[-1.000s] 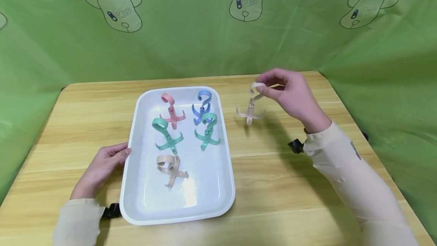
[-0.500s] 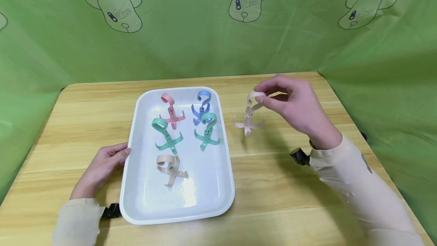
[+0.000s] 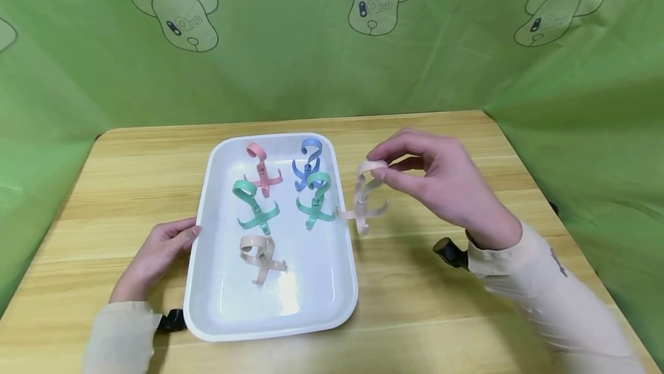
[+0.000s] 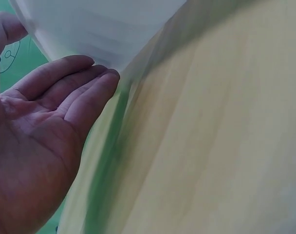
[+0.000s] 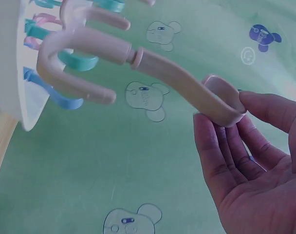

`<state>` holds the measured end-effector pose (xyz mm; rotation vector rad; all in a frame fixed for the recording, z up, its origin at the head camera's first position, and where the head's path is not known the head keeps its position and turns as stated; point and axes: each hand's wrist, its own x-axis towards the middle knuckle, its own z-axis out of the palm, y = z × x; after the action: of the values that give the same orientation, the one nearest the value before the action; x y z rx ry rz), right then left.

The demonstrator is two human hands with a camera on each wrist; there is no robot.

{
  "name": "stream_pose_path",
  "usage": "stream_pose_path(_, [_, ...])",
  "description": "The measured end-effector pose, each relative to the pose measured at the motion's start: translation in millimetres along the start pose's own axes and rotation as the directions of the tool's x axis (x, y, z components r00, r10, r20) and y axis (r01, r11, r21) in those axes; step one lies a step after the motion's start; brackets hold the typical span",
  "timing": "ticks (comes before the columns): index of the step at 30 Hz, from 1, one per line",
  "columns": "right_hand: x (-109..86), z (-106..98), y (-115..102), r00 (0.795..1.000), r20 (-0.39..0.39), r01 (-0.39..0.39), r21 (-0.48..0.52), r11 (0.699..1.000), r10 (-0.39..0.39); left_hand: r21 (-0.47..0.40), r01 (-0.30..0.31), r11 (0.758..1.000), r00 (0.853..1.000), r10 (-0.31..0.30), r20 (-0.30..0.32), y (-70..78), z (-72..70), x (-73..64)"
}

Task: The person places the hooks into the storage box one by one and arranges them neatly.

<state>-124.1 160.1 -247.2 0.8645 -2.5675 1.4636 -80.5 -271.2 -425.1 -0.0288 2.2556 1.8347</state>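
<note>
A pale pink swivel hook (image 3: 361,204) hangs upright by its curled top, pinched between the thumb and fingers of my right hand (image 3: 441,181). Its prongs overlap the right rim of the white tray (image 3: 324,305) in the head view. In the right wrist view the hook (image 5: 162,73) spans from the fingers toward the tray. My left hand (image 3: 158,253) grips the tray's left side, thumb over the rim; the left wrist view has its fingers (image 4: 84,92) against the outer wall.
Inside the tray stand a pink hook (image 3: 263,175), a blue hook (image 3: 308,167), two green hooks (image 3: 257,212) and a beige hook (image 3: 263,259). The wooden table (image 3: 415,299) reaches to green curtains (image 3: 290,74) behind and at the sides.
My right hand has carried the pale pink hook left and nearer to me, from beside the tray to its right rim. The left hand and tray stay put.
</note>
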Motion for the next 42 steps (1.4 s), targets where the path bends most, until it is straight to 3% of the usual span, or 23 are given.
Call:
stream_pose_path(5, [0.9, 8, -6, 0.999, 0.03, 0.03, 0.043, 0.999, -0.031, -0.021, -0.004, 1.0, 1.0, 0.004, -0.002, -1.2, -0.1, -1.3])
stream_pose_path(16, [1.7, 29, -8, 0.987, 0.13, 0.089, 0.038, 0.995, -0.093, -0.031, -0.019, 0.999, 1.0, 0.019, -0.006, -2.3, 1.1, -0.9])
stream_pose_path(26, [3.4, 52, -5, 0.976, 0.205, 0.059, 0.086, 0.995, -0.075, -0.032, -0.017, 0.999, 1.0, 0.017, -0.007, -2.3, 0.9, -0.5])
stream_pose_path(42, [1.1, 73, 10, 0.956, 0.287, 0.045, 0.028, 0.999, -0.051, -0.031, -0.031, 0.999, 1.0, 0.031, 0.003, -2.5, 1.2, 1.3])
